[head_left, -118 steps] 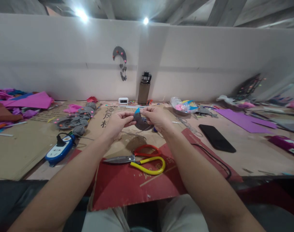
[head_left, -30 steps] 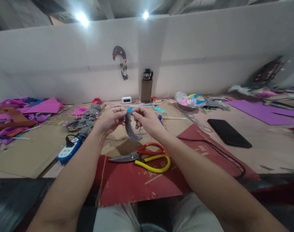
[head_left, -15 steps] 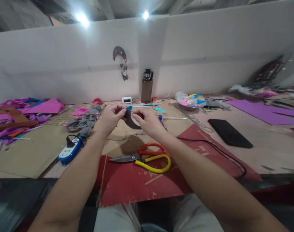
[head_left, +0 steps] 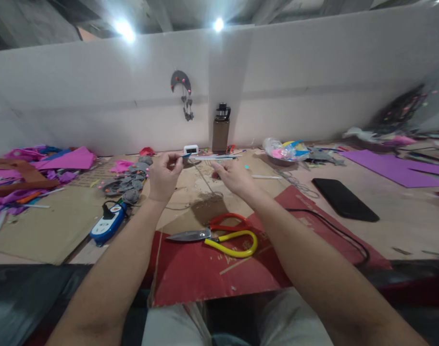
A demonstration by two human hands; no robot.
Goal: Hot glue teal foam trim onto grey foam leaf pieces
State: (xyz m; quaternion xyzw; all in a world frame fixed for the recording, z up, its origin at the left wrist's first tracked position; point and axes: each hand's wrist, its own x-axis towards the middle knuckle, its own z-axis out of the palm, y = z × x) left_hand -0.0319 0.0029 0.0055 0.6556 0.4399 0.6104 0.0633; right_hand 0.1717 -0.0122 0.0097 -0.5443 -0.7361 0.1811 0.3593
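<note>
My left hand [head_left: 165, 175] is raised above the table and pinches a thin grey felt piece with a blue tip [head_left: 186, 155], seen almost edge-on. My right hand [head_left: 234, 179] is apart from that piece, lower and to the right. Its fingers are loosely stretched over the brown cardboard [head_left: 195, 185] and nothing shows in them. A thin thread hangs from the felt piece down toward the cardboard. Scissors with red and yellow handles [head_left: 219, 235] lie shut on the red cardboard [head_left: 205, 271] just below both hands.
A pile of grey felt pieces [head_left: 127, 180] and a blue power strip [head_left: 107, 222] lie left. A bottle [head_left: 221, 127] and small clock [head_left: 191, 149] stand at the wall. A black phone [head_left: 345, 199], black cable [head_left: 331, 226], bowl [head_left: 282, 153] and purple sheets [head_left: 395, 166] are right.
Both hands held the grey felt piece between them. Now my right hand has let go and dropped toward the cardboard, while my left hand has turned the piece edge-on.
</note>
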